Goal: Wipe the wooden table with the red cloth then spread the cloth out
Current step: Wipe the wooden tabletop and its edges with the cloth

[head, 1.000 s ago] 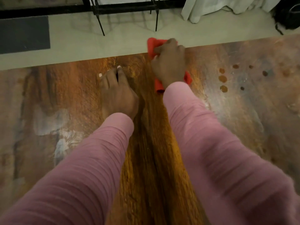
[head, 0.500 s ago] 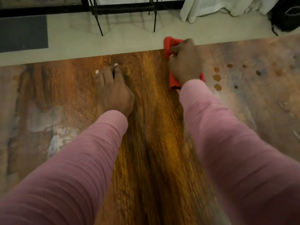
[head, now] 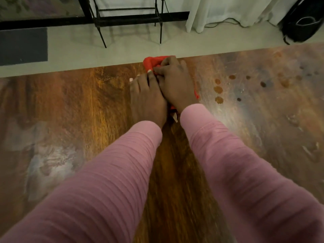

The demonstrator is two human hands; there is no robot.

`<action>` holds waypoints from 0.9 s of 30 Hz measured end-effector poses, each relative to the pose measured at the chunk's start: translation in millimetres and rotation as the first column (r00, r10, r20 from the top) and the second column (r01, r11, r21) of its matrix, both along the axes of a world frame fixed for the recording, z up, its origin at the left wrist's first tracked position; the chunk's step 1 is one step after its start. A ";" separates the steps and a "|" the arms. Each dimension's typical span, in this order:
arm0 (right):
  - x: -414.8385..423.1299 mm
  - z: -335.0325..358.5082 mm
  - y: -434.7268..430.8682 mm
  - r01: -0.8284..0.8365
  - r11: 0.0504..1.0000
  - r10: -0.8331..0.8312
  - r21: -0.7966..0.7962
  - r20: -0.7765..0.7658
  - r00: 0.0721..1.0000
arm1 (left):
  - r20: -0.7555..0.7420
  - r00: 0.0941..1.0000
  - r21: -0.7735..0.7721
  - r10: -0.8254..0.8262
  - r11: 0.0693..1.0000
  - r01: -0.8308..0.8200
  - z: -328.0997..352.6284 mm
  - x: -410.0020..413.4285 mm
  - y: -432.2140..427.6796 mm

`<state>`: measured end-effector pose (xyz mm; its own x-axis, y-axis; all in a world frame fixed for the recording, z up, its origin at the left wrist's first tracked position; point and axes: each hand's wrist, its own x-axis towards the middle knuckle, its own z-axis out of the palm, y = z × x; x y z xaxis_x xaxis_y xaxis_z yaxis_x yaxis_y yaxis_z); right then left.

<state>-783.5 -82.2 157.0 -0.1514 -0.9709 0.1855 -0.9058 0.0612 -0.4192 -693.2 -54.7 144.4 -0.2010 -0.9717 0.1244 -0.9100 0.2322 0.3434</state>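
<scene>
The red cloth (head: 151, 63) lay bunched at the far edge of the wooden table (head: 91, 102), at 12 o'clock from the camera. The right hand (head: 175, 85) covered most of the cloth, fingers curled and closed over the fabric; red edges showed beyond the knuckles at 11 o'clock and beside the wrist at 4 o'clock. The left hand (head: 147, 99) lay palm down, touching the right hand at its 9 o'clock side, fingers extended and close together. One fingertip reached the cloth edge; whether it gripped the fabric could not be determined. Both pink sleeves (head: 108, 181) converged toward the hands. Dark round spots (head: 218, 89) marked the table at 3 o'clock from the cloth.
</scene>
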 end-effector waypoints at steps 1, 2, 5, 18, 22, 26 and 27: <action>-2.5 -0.2 0.9 -0.003 1.000 0.002 -0.007 -0.008 1.000 | 0.014 1.000 0.000 -0.002 1.000 0.002 -3.3 -1.0 0.6; -6.4 -0.5 1.5 -0.001 1.000 0.000 -0.015 -0.020 1.000 | 0.020 1.000 -0.005 0.001 1.000 -0.001 -5.6 -0.5 0.6; -34.7 2.1 3.8 0.108 0.994 -0.108 0.000 -0.039 0.993 | 0.002 1.000 -0.028 0.005 1.000 -0.005 -5.4 3.0 2.1; -50.4 3.1 18.9 0.055 0.998 -0.054 0.035 -0.022 0.998 | 0.021 1.000 0.004 -0.015 1.000 0.015 -2.1 0.0 5.0; -106.9 9.7 17.1 0.303 0.949 -0.291 0.087 -0.131 0.948 | 0.021 0.999 -0.002 -0.032 0.999 0.032 -0.6 2.2 5.4; -123.9 12.0 20.2 0.488 0.868 -0.480 0.089 -0.100 0.872 | 0.007 1.000 0.015 -0.023 1.000 0.023 -2.3 -0.7 4.1; -116.4 12.2 20.8 0.472 0.877 -0.467 0.087 -0.075 0.881 | 0.012 1.000 0.014 -0.020 1.000 0.020 -2.0 -1.5 4.8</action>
